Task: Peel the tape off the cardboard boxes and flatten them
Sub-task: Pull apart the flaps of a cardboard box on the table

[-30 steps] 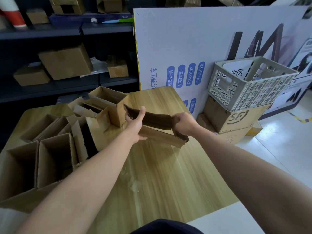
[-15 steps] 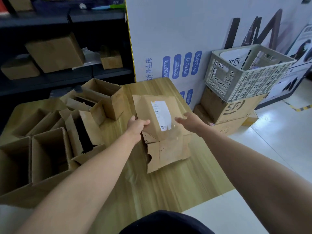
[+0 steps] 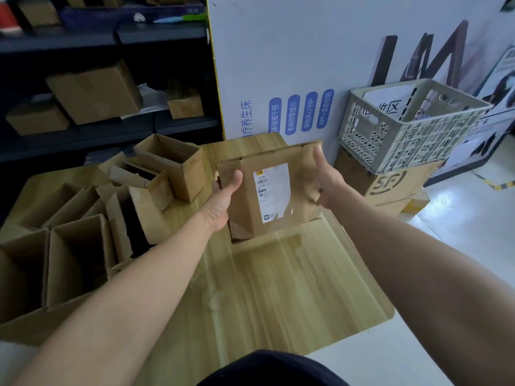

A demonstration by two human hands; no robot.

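Note:
A flattened brown cardboard box (image 3: 248, 201) with a white shipping label (image 3: 271, 190) is held up above the wooden table (image 3: 278, 288), its label face toward me. My left hand (image 3: 223, 199) grips its left edge, thumb on the front. My right hand (image 3: 327, 176) grips its right edge, thumb up along the top corner. A loose flap hangs at the box's lower left, just over the table.
Several opened cardboard boxes (image 3: 83, 218) crowd the table's left side. A dark shelf (image 3: 111, 129) with more boxes stands behind. To the right, a grey plastic crate (image 3: 404, 126) sits on a stacked carton (image 3: 390, 185) on the floor, against a white printed board (image 3: 306, 65).
The box went from a half-collapsed sleeve seen edge-on to lying flat on the table, and now it is lifted and held upright between both hands.

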